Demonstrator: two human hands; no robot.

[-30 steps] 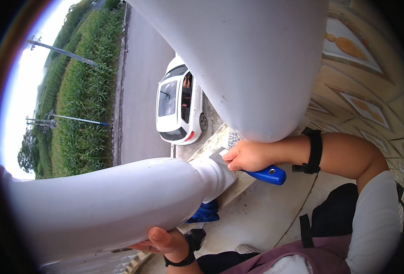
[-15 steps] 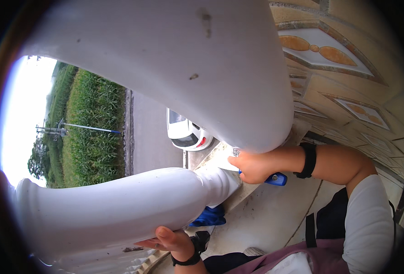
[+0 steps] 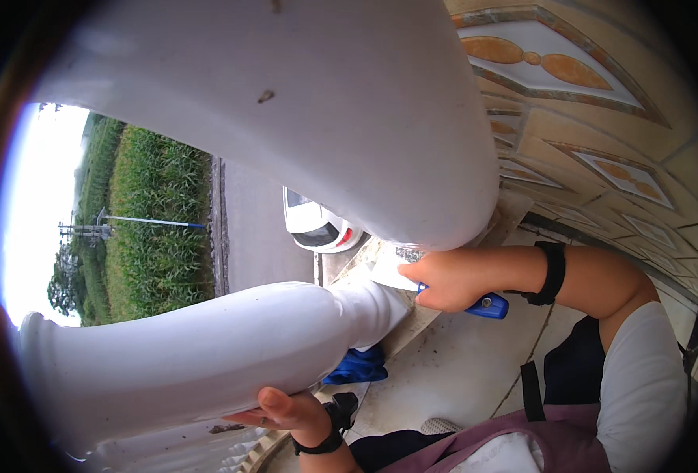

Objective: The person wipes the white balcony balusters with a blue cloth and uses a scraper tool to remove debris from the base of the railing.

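Note:
My right hand (image 3: 447, 277) is closed round the blue handle of a putty knife (image 3: 488, 306). Its broad, pale blade reaches left over the ledge (image 3: 436, 311), between the foot of a white baluster (image 3: 199, 347) and a large white rounded piece (image 3: 325, 118) above; glare hides the blade's edge. Low in the view, my left hand (image 3: 290, 411) lies against the near side of the baluster, thumb raised and fingers stretched out flat along it. A crumpled blue cloth (image 3: 357, 367) is just below the baluster's foot.
Patterned tiles cover the wall (image 3: 570, 126) on the right. Pale floor tiles (image 3: 444, 378) run beneath my arms. Beyond the balusters are a white car (image 3: 317, 229), a grey road (image 3: 254, 229) and green crops (image 3: 160, 205).
My right hand has shifted slightly with the putty knife, and more of its handle and blade shows. The left hand keeps its place on the baluster. The whole view has tilted a little.

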